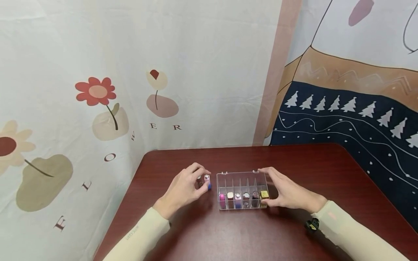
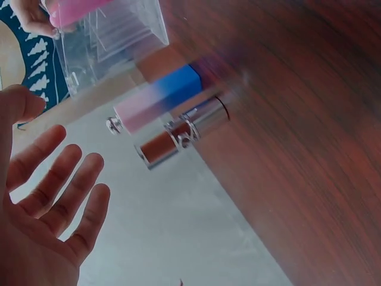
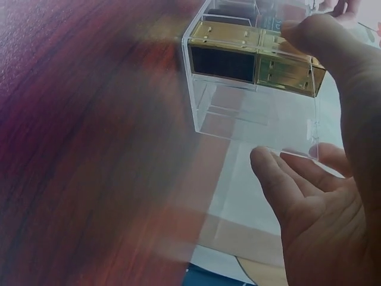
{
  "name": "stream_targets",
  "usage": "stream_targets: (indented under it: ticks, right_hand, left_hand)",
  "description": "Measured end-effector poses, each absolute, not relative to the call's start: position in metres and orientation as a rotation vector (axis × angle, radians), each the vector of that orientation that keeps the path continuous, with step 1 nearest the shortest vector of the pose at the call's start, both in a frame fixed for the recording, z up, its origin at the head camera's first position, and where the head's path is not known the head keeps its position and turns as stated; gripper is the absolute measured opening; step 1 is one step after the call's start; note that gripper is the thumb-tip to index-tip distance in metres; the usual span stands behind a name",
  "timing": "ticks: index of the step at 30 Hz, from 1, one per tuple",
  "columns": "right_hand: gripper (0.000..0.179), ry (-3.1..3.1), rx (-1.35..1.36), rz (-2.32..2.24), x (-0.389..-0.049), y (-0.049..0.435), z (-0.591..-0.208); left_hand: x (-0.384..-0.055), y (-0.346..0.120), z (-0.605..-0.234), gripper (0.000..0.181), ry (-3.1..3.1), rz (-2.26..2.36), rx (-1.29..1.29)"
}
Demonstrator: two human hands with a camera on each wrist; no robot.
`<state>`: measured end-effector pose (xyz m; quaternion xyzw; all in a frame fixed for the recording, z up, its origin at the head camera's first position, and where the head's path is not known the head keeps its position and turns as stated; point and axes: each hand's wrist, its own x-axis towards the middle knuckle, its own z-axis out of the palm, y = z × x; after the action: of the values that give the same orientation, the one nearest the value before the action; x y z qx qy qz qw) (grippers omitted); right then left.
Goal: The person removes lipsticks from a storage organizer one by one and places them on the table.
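Observation:
A clear divided case (image 1: 242, 208) stands on the table, with a row of lip tubes in its front compartments. Among them are a bright pink one (image 1: 222, 198) at the left end and a gold one (image 1: 264, 195) at the right end. My right hand (image 1: 289, 189) holds the case by its right side, thumb at the front and fingers at the back. Left of the case, my left hand (image 1: 184, 186) is around two upright lip tubes, fingers spread and apart from them. One is a pink-and-blue lip tube (image 2: 161, 98), the other a clear, brown-filled lip gloss tube (image 2: 169, 140).
The dark red wooden table (image 1: 228, 235) extends in front of the case and to both sides. Behind it hangs a pale curtain (image 1: 209, 90) printed with flowers, with a navy tree-patterned cloth (image 1: 343, 119) at the right.

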<state>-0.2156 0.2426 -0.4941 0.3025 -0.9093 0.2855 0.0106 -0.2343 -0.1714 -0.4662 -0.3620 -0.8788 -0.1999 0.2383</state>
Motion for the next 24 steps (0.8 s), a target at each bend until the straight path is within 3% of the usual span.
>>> stream_targets:
  ticks: [9, 24]
  right_hand:
    - [0.112, -2.750, 1.069, 0.633, -0.211, 0.239, -0.483]
    - [0.102, -2.683, 1.156, 0.368, -0.212, 0.228, -0.470]
  left_hand:
    - [-0.225, -0.158, -0.460, 0.023, -2.398, -0.505, -1.097]
    - [-0.219, -0.139, -0.458, 0.029, -2.396, -0.353, -1.199]
